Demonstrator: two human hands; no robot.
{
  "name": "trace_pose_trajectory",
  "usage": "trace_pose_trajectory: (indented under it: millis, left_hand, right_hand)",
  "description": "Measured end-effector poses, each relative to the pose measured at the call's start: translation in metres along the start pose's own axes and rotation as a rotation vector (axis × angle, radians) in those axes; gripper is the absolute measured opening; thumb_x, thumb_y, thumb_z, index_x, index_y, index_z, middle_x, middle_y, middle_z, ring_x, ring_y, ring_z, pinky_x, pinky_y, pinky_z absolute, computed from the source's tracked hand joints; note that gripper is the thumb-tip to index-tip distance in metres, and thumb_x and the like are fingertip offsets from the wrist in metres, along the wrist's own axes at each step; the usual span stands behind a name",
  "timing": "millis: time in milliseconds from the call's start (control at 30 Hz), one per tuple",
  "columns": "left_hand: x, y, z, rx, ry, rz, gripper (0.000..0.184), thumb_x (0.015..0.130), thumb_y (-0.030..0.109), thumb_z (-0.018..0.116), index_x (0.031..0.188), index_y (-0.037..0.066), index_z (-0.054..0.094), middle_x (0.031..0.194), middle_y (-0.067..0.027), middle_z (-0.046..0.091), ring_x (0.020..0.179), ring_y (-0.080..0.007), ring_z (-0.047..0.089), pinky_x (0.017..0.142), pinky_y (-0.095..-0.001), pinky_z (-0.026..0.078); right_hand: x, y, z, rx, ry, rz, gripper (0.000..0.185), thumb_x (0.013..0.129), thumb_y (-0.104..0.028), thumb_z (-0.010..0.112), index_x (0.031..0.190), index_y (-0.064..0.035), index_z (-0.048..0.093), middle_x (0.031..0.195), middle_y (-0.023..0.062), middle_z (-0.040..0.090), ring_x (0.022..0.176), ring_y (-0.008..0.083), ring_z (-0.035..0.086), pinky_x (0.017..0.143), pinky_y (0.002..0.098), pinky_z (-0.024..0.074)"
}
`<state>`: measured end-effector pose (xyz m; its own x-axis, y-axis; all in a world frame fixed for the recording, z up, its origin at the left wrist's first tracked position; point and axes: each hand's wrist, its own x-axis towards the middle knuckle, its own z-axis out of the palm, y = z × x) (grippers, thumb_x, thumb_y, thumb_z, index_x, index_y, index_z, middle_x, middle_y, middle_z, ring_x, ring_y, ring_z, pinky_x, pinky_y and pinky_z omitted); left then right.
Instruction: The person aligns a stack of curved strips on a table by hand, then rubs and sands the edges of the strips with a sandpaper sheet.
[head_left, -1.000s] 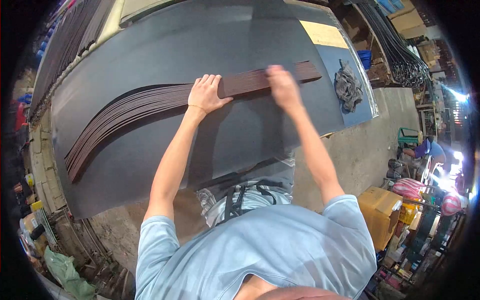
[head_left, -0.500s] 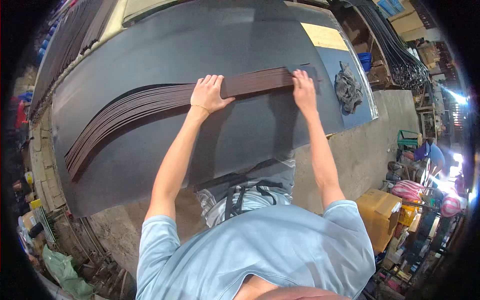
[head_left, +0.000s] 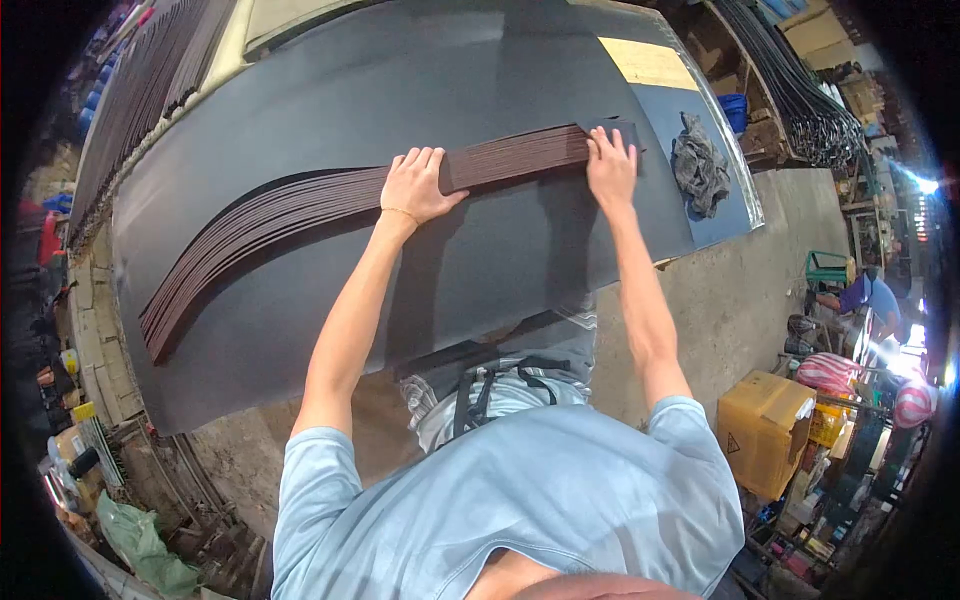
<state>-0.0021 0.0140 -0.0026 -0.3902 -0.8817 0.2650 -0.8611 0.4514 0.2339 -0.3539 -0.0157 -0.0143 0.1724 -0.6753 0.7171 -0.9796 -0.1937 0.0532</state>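
A stack of long dark strips (head_left: 265, 215) with brown cut edges lies across the black sheet-covered table (head_left: 480, 260). Its left part bends toward me and fans out in layers, while the right part is straighter. My left hand (head_left: 415, 187) is closed over the middle of the stack, fingers on the far side and thumb on the near side. At the right end, my right hand (head_left: 612, 170) rests against the strips with its fingers stretched and slightly apart. Dark end pieces show just beyond those fingers.
A crumpled dark cloth (head_left: 700, 165) lies on a blue sheet (head_left: 668, 115) at the table's right, near a yellowish panel (head_left: 648, 64). More dark strips hang at the upper right (head_left: 790, 85) and upper left (head_left: 160, 80). A cardboard box (head_left: 762, 430) stands on the right; another person (head_left: 872, 300) is beyond.
My right hand has shifted slightly right and come to rest at the stack's end, its fingers now sharper and more spread. My left hand keeps its hold.
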Motion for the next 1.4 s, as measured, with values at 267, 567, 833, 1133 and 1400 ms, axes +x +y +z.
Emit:
trace_pose_trajectory:
  millis: [267, 567, 833, 1133, 1400]
  left_hand:
    - [0.001, -0.003, 0.000, 0.011, -0.009, -0.021, 0.079, 0.073, 0.052, 0.083, 0.127, 0.000, 0.062, 0.118, -0.0139, 0.066, 0.113, -0.0268, 0.060, 0.101, -0.0404, 0.045]
    - [-0.001, -0.001, 0.000, -0.014, 0.039, -0.018, 0.074, 0.074, 0.051, 0.083, 0.125, 0.002, 0.061, 0.112, -0.0114, 0.066, 0.108, -0.0280, 0.062, 0.098, -0.0417, 0.047]
    - [0.003, 0.000, -0.001, 0.004, 0.012, -0.018, 0.076, 0.074, 0.050, 0.083, 0.126, 0.000, 0.059, 0.115, -0.0128, 0.063, 0.112, -0.0280, 0.060, 0.099, -0.0446, 0.045]
    - [0.056, 0.060, 0.026, -0.043, -0.149, -0.007, 0.087, 0.079, 0.057, 0.077, 0.133, -0.006, 0.054, 0.129, -0.0194, 0.058, 0.123, -0.0339, 0.055, 0.104, -0.0490, 0.043]
    - [0.063, 0.063, 0.032, -0.080, -0.048, -0.064, 0.083, 0.073, 0.056, 0.081, 0.128, -0.002, 0.060, 0.120, -0.0152, 0.063, 0.116, -0.0299, 0.058, 0.101, -0.0434, 0.047]
  right_hand:
    - [-0.002, -0.054, -0.041, 0.189, -0.244, -0.111, 0.023, 0.095, -0.022, 0.059, 0.113, -0.0107, 0.069, 0.116, 0.0109, 0.067, 0.112, 0.0327, 0.061, 0.098, 0.0627, 0.0412]
    - [-0.014, -0.119, -0.018, 0.275, -0.153, -0.241, 0.022, 0.090, -0.015, 0.060, 0.111, -0.0105, 0.068, 0.114, 0.0098, 0.070, 0.116, 0.0282, 0.060, 0.098, 0.0538, 0.0399]
    - [-0.016, 0.060, -0.032, -0.092, -0.432, 0.278, 0.036, 0.106, -0.031, 0.047, 0.132, -0.0133, 0.066, 0.144, 0.0057, 0.061, 0.142, 0.0305, 0.047, 0.115, 0.0660, 0.0295]
    - [-0.013, 0.052, 0.011, 0.098, -0.348, 0.273, 0.043, 0.108, -0.025, 0.044, 0.131, 0.0078, 0.060, 0.143, 0.0262, 0.056, 0.139, 0.0429, 0.047, 0.116, 0.0482, 0.0374]
    - [-0.014, -0.098, -0.025, 0.393, -0.296, -0.180, 0.037, 0.097, -0.013, 0.054, 0.131, -0.0001, 0.062, 0.137, 0.0194, 0.062, 0.131, 0.0400, 0.055, 0.111, 0.0546, 0.0397]
